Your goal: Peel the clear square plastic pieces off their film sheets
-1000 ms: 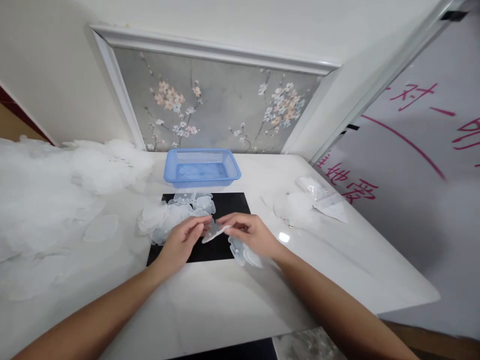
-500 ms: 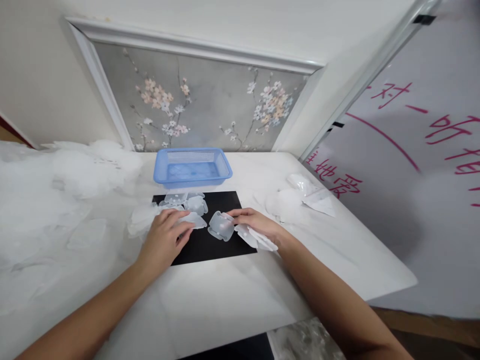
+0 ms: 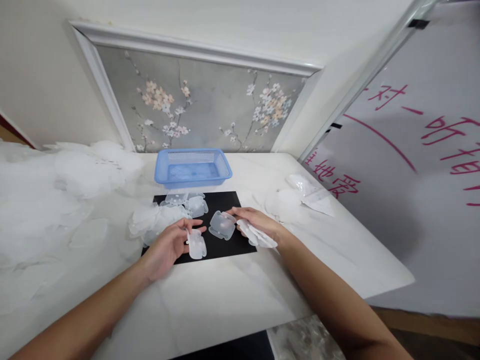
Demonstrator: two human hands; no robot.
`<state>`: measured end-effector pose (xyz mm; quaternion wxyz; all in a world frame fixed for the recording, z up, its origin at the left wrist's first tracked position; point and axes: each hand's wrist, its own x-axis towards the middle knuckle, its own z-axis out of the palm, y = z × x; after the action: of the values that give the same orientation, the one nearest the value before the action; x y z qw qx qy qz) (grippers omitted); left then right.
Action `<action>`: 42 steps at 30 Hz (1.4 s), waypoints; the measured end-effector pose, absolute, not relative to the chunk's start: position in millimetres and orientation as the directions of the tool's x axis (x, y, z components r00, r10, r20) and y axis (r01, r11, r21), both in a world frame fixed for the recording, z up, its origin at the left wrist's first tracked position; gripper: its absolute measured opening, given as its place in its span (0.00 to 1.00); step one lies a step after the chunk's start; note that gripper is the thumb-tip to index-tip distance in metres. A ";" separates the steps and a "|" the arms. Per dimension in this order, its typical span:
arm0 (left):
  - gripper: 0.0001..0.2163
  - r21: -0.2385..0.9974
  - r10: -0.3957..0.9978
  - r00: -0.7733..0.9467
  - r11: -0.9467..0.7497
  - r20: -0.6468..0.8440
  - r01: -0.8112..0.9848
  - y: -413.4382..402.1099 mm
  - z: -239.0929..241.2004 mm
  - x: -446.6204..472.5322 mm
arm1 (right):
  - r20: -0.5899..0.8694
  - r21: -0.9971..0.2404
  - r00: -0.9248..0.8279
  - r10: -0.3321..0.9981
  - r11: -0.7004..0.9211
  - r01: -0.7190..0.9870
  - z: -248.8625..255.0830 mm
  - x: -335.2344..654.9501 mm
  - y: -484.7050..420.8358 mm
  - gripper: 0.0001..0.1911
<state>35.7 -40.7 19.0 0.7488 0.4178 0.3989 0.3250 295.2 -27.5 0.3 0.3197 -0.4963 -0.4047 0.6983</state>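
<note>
Between the thumb and fingers of my left hand (image 3: 170, 247) is a thin translucent plastic piece (image 3: 197, 244), tilted above the near part of a black mat (image 3: 225, 200). My right hand (image 3: 257, 222) is closed on a fanned stack of similar white plastic pieces (image 3: 257, 235). Its index fingertip meets the edge of another clear plastic piece (image 3: 222, 225), with rounded corners and small dots, over the middle of the mat. Several more translucent pieces (image 3: 195, 205) lie overlapping at the mat's far left. A loose pile of pieces (image 3: 144, 220) sits beside my left hand.
Behind the mat stands a blue plastic basket (image 3: 193, 181). A large heap of whitish translucent pieces (image 3: 45, 200) covers the table's left side. At right lie a smaller whitish heap (image 3: 283, 204) and a clear plastic bag (image 3: 302, 185). A whiteboard (image 3: 412, 240) stands beyond the table's right edge.
My left hand has moved toward me and turned palm-up, bringing a plastic piece away from the pieces at the mat's left. My right hand stays nearly in place with its stack.
</note>
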 end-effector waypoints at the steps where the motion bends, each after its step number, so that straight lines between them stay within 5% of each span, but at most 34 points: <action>1: 0.03 0.855 0.806 0.493 0.475 -0.327 -0.209 -40.8 19.5 35.8 | -0.430 -0.885 -0.305 0.850 -0.464 -0.046 -0.9 295.6 -27.1 0.24; 7: 0.09 0.715 0.785 0.490 0.584 -0.379 -0.385 -39.3 25.9 34.4 | -0.404 -0.897 -0.313 0.859 -0.439 -0.047 -4.1 297.2 -26.9 0.26; 15: 0.25 0.616 0.733 0.561 0.656 -0.384 -0.436 -38.8 25.0 37.4 | -0.239 -0.960 -0.217 0.946 -0.263 -0.091 1.3 283.3 -32.0 0.11; 22: 0.28 0.597 0.750 0.600 0.625 -0.279 -0.503 -40.9 20.5 36.8 | 0.091 -0.950 -0.180 0.979 0.140 0.278 3.4 270.1 -45.1 0.24; 28: 0.28 0.654 0.779 0.571 0.577 -0.260 -0.489 -43.1 20.8 37.8 | 0.358 -0.766 -0.422 0.833 0.521 0.378 -4.8 258.9 -53.6 0.08; 31: 0.29 0.681 0.780 0.567 0.568 -0.266 -0.462 -44.0 20.2 38.8 | 0.364 -0.736 -0.499 0.786 0.571 0.363 -5.6 251.7 -57.8 0.14; 35: 0.29 0.816 0.835 0.501 0.445 -0.228 -0.370 -44.3 18.2 40.0 | 0.271 -0.805 -0.529 0.804 0.490 0.333 -0.5 244.7 -63.7 0.06; 38: 0.21 0.999 0.939 0.343 -0.033 0.038 -0.020 -40.4 13.5 38.7 | 0.104 -0.958 -0.343 0.934 0.187 0.219 3.7 246.5 -61.7 0.10; 40: 0.18 0.905 0.916 0.344 -0.311 0.204 0.292 -34.7 8.2 37.1 | -0.068 -0.988 -0.245 0.967 -0.032 0.148 4.5 252.4 -55.5 0.12; 42: 0.19 0.757 0.891 0.396 -0.414 0.223 0.506 -27.6 2.2 35.9 | -0.221 -0.972 -0.233 0.947 -0.195 0.128 3.7 260.9 -47.3 0.15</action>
<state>35.9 -27.6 2.2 0.3030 0.7784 0.4486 0.3178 260.9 -47.3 3.7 0.3520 -0.5093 -0.5279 0.5814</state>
